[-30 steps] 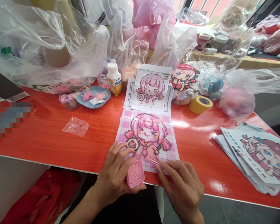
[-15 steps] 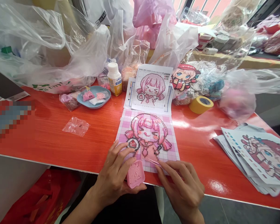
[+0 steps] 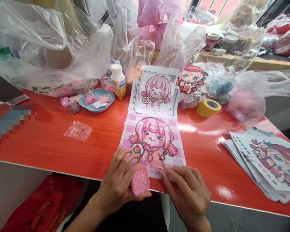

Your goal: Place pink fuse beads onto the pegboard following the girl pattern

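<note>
My left hand (image 3: 118,175) is closed around the side of a small pink bead tray (image 3: 140,181), which has ridged rows and a few loose beads and is tilted toward me at the table's front edge. Between the thumb and fingers of my right hand (image 3: 188,188) are thin pink tweezers (image 3: 159,167), their tips at the lower edge of a bead picture. That bead picture (image 3: 151,141) lies flat on a pink-and-white gridded board and shows a pink-haired cartoon figure. Behind it a printed pattern sheet (image 3: 157,91) of the same figure leans upright.
A blue plate (image 3: 96,109) with small bead bags stands at the left, beside a white-and-yellow bottle (image 3: 118,82). An opened plastic bag (image 3: 78,131) lies nearer. Yellow tape (image 3: 208,108) and stacked printed sheets (image 3: 273,164) are at the right. Plastic bags (image 3: 87,54) crowd the back.
The tweezers' tips have shifted very slightly at the lower edge of the bead picture. My left hand and the tray stay in place.
</note>
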The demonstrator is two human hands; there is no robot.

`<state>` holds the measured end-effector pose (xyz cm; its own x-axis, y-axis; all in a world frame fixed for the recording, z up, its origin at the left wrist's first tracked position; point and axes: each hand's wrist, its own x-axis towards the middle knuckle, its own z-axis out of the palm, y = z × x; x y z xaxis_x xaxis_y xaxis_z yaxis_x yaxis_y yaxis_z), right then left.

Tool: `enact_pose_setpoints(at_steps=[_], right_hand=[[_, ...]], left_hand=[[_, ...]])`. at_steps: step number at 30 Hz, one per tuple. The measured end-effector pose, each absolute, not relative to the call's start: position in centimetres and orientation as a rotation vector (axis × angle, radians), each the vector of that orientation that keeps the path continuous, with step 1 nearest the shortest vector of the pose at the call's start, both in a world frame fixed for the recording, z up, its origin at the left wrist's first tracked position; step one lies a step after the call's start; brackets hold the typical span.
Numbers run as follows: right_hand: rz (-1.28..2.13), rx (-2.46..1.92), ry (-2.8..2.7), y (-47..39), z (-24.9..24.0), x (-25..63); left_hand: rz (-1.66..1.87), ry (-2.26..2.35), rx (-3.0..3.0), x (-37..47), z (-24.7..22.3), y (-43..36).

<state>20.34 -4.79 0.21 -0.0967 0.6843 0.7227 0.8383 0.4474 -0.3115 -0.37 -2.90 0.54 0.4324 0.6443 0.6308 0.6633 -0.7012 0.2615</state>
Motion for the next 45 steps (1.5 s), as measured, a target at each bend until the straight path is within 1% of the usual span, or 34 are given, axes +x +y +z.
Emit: enact_pose_setpoints(at_steps=[22,31,45], right_hand=[[-0.219,-1.287,-1.818,-4.8,0.4,20.3],[-0.051,-1.087,-1.904,-4.7,1.7,20.5],[-0.062,-1.169,-1.949,-4.7,0.9,20.3]], left_hand=[[-1.152,-1.193,-2.629,-0.3,0.6,-2.9],[-1.150,-1.205,-2.637,-0.4,0.7,-3.0],[-1.150,-1.199,-2.624,-0.3,0.6,-2.9]])
